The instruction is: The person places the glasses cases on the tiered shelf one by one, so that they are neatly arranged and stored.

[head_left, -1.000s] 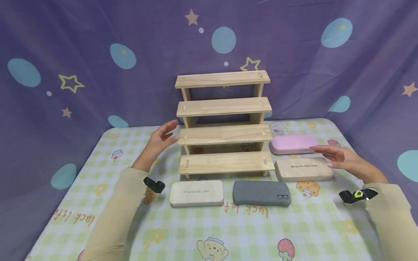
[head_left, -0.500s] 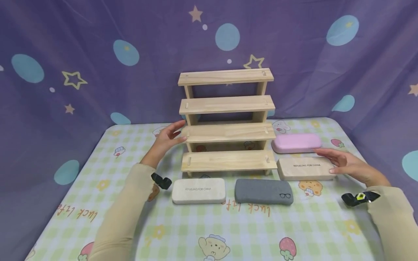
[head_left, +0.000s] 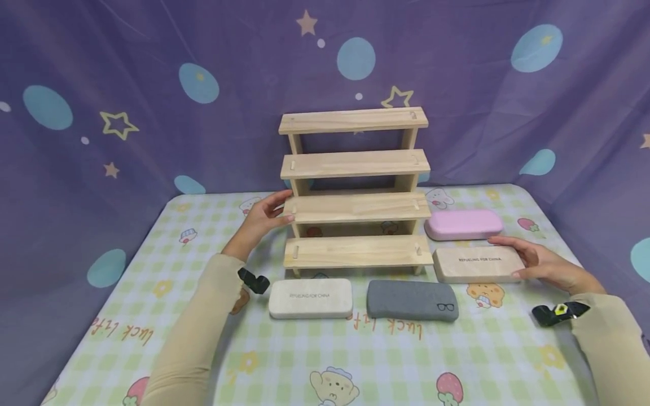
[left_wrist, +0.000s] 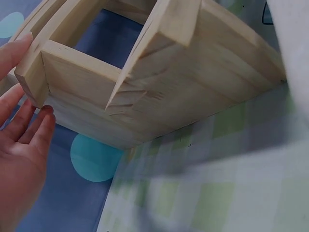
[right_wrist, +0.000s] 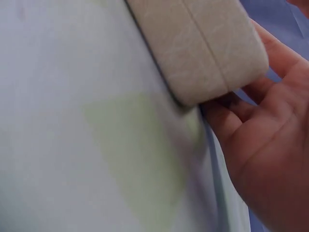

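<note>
A four-tier wooden display stand (head_left: 358, 208) stands at the back of the table. My left hand (head_left: 259, 223) holds the left end of its second step from the bottom, thumb at the front edge and fingers behind; the left wrist view has the fingertips (left_wrist: 46, 118) around the board end. At the right, my right hand (head_left: 550, 268) grips the right end of a beige glasses case (head_left: 477, 265), thumb in front and fingers along the back edge. In the right wrist view the case's end (right_wrist: 207, 53) rests against the fingers, partly hiding them.
A pink glasses case (head_left: 464, 224) lies behind the beige one, beside the stand. In front of the stand lie a white glasses case (head_left: 311, 299) and a grey one (head_left: 412, 300). A purple patterned curtain (head_left: 228, 141) hangs behind the checked tablecloth (head_left: 269, 361).
My left hand has moved right and closed onto the stand's step. My right hand has lowered from above the cases onto the beige case's end. The view has shifted slightly.
</note>
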